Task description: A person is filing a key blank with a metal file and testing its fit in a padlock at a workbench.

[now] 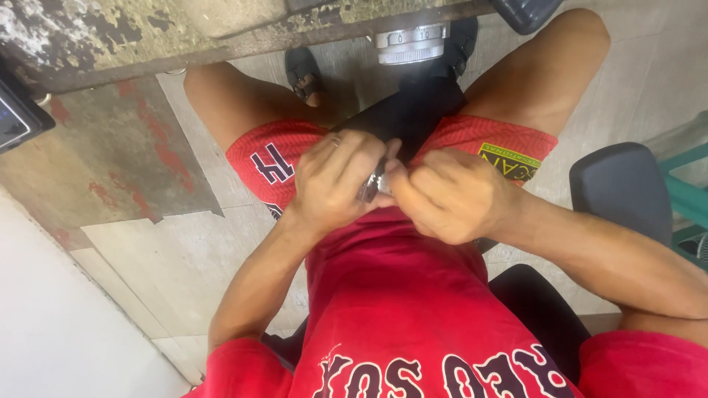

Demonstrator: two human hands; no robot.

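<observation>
Looking down at my lap, I sit on a black chair in red shorts and a red shirt. My left hand [335,179] and my right hand [446,193] meet over my lap, both closed around a small shiny metal part [373,186] held between their fingertips. Most of the part is hidden by my fingers. A ring shows on a left-hand finger.
A worn, paint-flaked workbench edge [221,29] runs across the top. A round metal dial [411,43] hangs under it, above my knees. A dark chair armrest [623,188] sits at the right, a dark device [18,118] at the left edge, tiled floor below.
</observation>
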